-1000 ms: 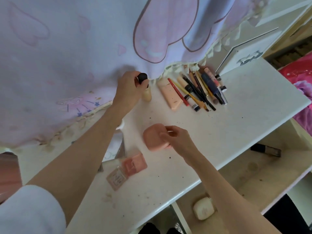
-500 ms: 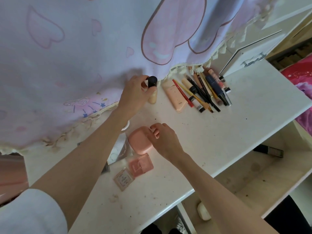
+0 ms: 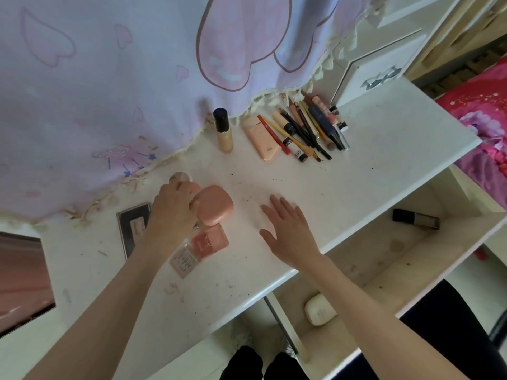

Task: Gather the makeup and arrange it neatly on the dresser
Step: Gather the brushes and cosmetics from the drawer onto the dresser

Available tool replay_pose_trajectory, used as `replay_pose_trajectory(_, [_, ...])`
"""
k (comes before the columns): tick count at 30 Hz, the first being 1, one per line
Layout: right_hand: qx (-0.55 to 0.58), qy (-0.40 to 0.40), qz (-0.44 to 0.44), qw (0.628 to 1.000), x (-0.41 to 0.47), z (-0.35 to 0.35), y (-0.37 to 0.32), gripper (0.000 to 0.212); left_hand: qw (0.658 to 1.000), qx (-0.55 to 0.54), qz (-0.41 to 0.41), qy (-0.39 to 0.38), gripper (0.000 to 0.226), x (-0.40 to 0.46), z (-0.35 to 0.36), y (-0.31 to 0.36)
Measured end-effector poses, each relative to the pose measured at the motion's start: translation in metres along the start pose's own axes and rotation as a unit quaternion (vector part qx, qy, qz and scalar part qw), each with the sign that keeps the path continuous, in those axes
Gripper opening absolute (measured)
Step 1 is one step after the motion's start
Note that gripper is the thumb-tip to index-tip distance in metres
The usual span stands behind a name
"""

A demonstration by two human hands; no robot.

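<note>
here one pink compact (image 3: 212, 208) sits in the left hand's (image 3: 171, 212) grip, seemingly; right hand (image 3: 288, 229) spread flat.

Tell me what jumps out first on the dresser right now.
The row of pencils and tubes fanned at the back under the lilac cloth, with the black-capped foundation bottle upright to its left. Nearer, the left hand rests against the pink compact; the right hand lies open beside it.
</note>
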State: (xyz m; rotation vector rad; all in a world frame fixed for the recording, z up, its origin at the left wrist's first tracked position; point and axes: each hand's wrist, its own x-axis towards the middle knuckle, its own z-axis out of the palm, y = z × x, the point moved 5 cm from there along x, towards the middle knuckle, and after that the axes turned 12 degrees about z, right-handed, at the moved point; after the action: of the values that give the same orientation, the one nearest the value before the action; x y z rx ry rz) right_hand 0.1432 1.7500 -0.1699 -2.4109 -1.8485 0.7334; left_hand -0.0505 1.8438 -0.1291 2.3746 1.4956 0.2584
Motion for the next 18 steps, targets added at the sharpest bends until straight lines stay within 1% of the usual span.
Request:
replay_pose_trajectory(2, [-0.027, 0.000, 0.004, 1.000, -0.006, 0.009, 0.002, 0.060, 0.999, 0.025, -0.033, -0.024, 0.028, -0.018, 0.001, -0.010])
replay_pose_trajectory(4, [-0.040, 0.014, 0.005, 0.999, -0.010, 0.016, 0.000, 0.060, 0.998, 0.002, -0.052, -0.036, 0.030, -0.032, 0.000, -0.015])
replay_pose_trajectory(5, [-0.042, 0.026, 0.006, 0.999, -0.011, 0.019, 0.000, 0.061, 0.997, -0.008, -0.052, -0.048, 0.029, -0.036, 0.002, -0.016])
replay_pose_trajectory(7, [-0.039, 0.054, 0.005, 0.998, -0.011, 0.023, 0.000, 0.072, 0.996, 0.003, -0.039, -0.077, 0.026, -0.037, 0.004, -0.016])
replay_pose_trajectory(9, [-0.049, 0.078, -0.004, 0.996, -0.012, 0.026, 0.000, 0.073, 0.996, 0.033, -0.027, -0.075, 0.027, -0.036, 0.004, -0.018])
replay_pose_trajectory(10, [-0.053, 0.084, -0.006, 0.995, -0.011, 0.027, 0.001, 0.073, 0.996, 0.044, -0.030, -0.079, 0.032, -0.035, 0.005, -0.021])
replay_pose_trajectory(13, [-0.055, 0.082, -0.010, 0.995, -0.011, 0.030, 0.002, 0.073, 0.991, 0.057, -0.043, -0.113, 0.060, -0.033, 0.009, -0.028])
replay_pose_trajectory(15, [-0.061, 0.088, -0.007, 0.994, -0.010, 0.031, 0.003, 0.072, 0.991, 0.074, -0.032, -0.108, 0.064, -0.031, 0.006, -0.029])
replay_pose_trajectory(18, [-0.063, 0.099, 0.004, 0.993, -0.011, 0.033, 0.003, 0.067, 0.989, 0.091, 0.003, -0.112, 0.062, -0.028, 0.002, -0.027])
